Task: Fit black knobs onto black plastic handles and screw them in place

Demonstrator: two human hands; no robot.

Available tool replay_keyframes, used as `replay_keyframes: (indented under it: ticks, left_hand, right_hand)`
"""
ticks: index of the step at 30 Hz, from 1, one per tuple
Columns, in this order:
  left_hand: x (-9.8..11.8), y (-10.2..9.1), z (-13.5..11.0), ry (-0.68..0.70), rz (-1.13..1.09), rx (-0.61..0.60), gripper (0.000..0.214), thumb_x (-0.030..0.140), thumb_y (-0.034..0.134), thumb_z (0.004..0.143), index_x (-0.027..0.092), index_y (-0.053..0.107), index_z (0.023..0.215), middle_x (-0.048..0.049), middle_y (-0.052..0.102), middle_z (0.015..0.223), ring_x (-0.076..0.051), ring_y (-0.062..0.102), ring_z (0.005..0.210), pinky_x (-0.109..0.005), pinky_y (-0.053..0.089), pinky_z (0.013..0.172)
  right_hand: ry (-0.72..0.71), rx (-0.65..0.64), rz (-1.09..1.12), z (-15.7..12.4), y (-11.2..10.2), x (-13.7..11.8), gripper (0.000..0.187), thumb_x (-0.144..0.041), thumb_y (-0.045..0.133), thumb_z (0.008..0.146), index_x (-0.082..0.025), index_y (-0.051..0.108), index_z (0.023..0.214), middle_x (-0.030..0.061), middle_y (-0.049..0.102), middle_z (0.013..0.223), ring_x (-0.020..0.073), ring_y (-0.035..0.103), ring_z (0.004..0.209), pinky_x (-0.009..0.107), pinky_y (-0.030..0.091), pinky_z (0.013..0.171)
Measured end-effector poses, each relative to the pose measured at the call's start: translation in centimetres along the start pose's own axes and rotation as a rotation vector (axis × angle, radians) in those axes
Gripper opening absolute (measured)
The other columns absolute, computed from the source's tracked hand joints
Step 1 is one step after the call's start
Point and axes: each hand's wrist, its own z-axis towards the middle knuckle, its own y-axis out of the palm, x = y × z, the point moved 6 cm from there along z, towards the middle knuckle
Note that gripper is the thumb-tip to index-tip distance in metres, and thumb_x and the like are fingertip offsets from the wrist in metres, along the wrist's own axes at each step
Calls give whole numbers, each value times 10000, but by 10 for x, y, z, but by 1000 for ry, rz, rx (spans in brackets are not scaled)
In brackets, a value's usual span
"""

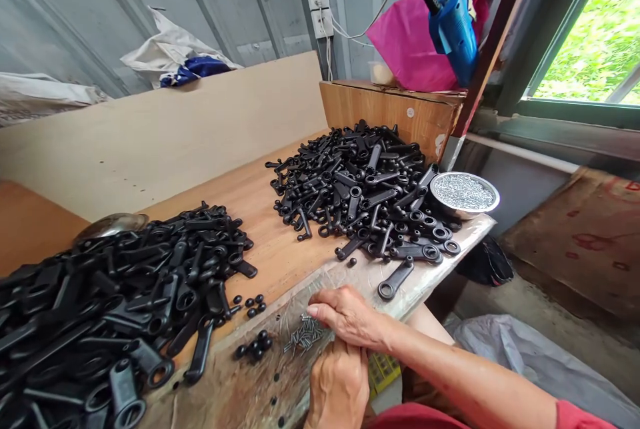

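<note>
Both hands sit together at the counter (pixel 280 249) edge, the right hand (pixel 350 316) curled with fingertips touching the little heap of metal pins (pixel 304 334), the left hand (pixel 337 386) closed beneath it, black handles (pixel 365 189) piled within easy reach either side.

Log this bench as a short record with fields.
right hand: fingertips by the small metal pins at the table edge
left hand: below the right hand, contents hidden
left pile: black plastic levers
right pile: more black levers
bowl: metal, filled with small silvery pieces
black beads: loose near the pins
</note>
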Motion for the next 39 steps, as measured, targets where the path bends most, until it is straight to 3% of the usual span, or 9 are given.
replay_keyframes:
  ticks: [5,9,14,21,25,27,30,36,39]
  left_hand:
    - [-8,5,-5,-90,-32,55,308,185,289,916,121,579,999,-36,601,596,-143,594,465,-207,436,444]
    - [-22,8,-15,-232,-225,156,386,292,252,946,93,499,1165,-112,689,814,-149,632,511,-219,447,420]
    - [-48,7,-30,-422,-479,227,376,369,351,924,145,561,1141,-108,689,997,-175,683,720,-203,516,568]
    - [-71,-11,-44,-738,-747,290,475,523,473,823,154,641,1073,-90,680,1036,-215,630,955,-224,475,820]
    - [-70,-18,-45,-926,-981,204,484,569,552,738,166,668,981,-49,693,767,-176,624,676,-229,484,629]
    - [-63,-20,-41,-969,-1150,109,424,565,563,728,165,666,820,14,569,534,-103,472,433,-202,377,426]
    - [-50,-26,-32,-980,-1382,27,445,577,576,710,149,557,591,51,439,482,-40,297,368,-181,217,368]
    - [-41,-35,-27,-999,-1534,31,409,544,612,708,137,583,688,43,456,540,-30,307,394,-172,186,389]
    - [-42,-37,-30,-1021,-1551,103,406,528,634,701,145,630,835,39,477,556,-33,315,398,-168,207,388]
  right_hand:
    - [124,79,-255,9,-35,13,221,-216,413,901,-139,615,953,31,661,792,112,601,720,170,412,646]
    - [305,122,-550,16,-68,36,224,-126,405,855,-99,619,914,147,671,857,241,637,806,282,430,650]
    - [404,40,-782,20,-66,42,288,11,369,783,-61,598,943,187,676,816,293,661,787,311,457,600]
    - [386,-42,-901,26,-64,28,218,-65,401,870,-88,600,959,111,680,853,215,655,809,321,499,673]
    - [353,-90,-916,26,-60,30,195,-226,463,907,-118,575,1024,49,647,900,158,626,805,346,507,729]
    - [339,-101,-904,28,-58,34,212,-269,484,899,-122,575,1022,50,633,924,160,616,822,355,503,745]
    - [320,-101,-855,30,-57,39,205,-289,504,887,-123,589,972,51,624,946,166,603,858,371,490,776]
    - [226,-35,-593,17,-60,26,172,-152,475,856,-94,637,839,103,651,800,188,612,802,311,454,725]
    - [134,-61,-371,-8,-49,9,174,-179,500,820,-136,645,904,34,646,706,136,597,647,223,446,596]
